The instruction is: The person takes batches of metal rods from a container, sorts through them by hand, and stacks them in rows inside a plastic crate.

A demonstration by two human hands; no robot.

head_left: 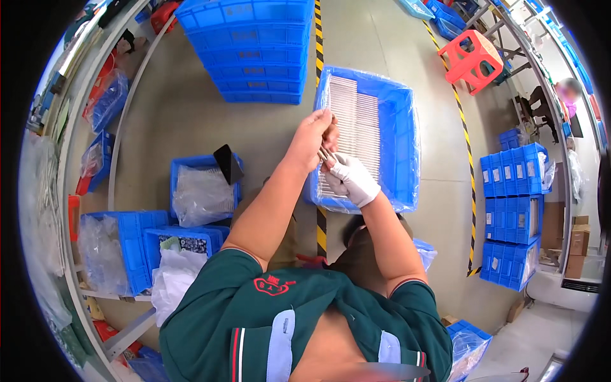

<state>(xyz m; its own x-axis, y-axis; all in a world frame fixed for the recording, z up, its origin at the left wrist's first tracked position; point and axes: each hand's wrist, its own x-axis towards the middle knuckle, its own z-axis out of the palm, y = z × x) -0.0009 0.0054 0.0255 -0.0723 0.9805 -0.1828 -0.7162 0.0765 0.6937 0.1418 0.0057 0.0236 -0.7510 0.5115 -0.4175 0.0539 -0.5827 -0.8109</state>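
Over the near left side of a plastic-lined blue crate (401, 172), my two hands meet. My bare left hand (312, 139) is closed around a few thin metal rods (326, 153). My right hand (351, 178), in a white glove that leaves some fingertips bare, grips the lower end of the same rods. Inside the crate, rows of slim silvery rods (359, 121) lie side by side in two stacks along the left and middle. The crate's right part shows bare blue lining. What exactly the rods are is too small to tell.
A tall stack of blue crates (254, 51) stands beyond on the left. Nearer left are a bag-covered crate (203, 191) with a dark phone-like slab (228, 164) on it and more crates (130, 248). To the right stand a red stool (471, 60) and stacked blue boxes (512, 213).
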